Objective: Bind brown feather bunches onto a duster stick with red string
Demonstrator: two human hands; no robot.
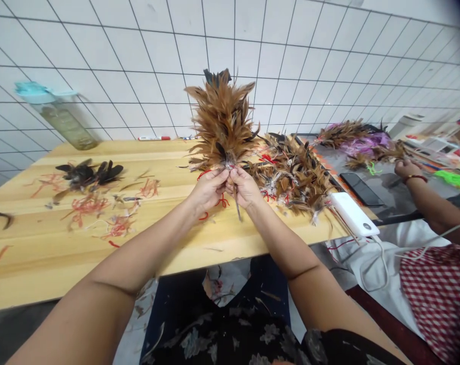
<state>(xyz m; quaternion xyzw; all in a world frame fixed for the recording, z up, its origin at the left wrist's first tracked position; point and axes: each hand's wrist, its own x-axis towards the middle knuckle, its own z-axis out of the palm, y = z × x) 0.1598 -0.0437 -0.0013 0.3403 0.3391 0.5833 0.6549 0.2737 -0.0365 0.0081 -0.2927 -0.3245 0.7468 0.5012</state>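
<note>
I hold an upright bundle of brown feathers [222,119] over the wooden table [43,253]. My left hand [208,190] and my right hand [244,187] both pinch the bundle at its base, fingers closed, thumbs meeting. A thin stick [238,208] hangs down from the bundle below my right hand. Red thread [222,202] runs under my hands. A heap of loose brown feathers [294,172] lies just right of my hands.
Dark feathers [88,172] and red thread scraps [87,208] litter the left of the table. A bottle with a teal lid [60,119] stands at back left. A white power bank [353,213] and phone [361,188] lie right; another person's hand [407,169] works on feathers there.
</note>
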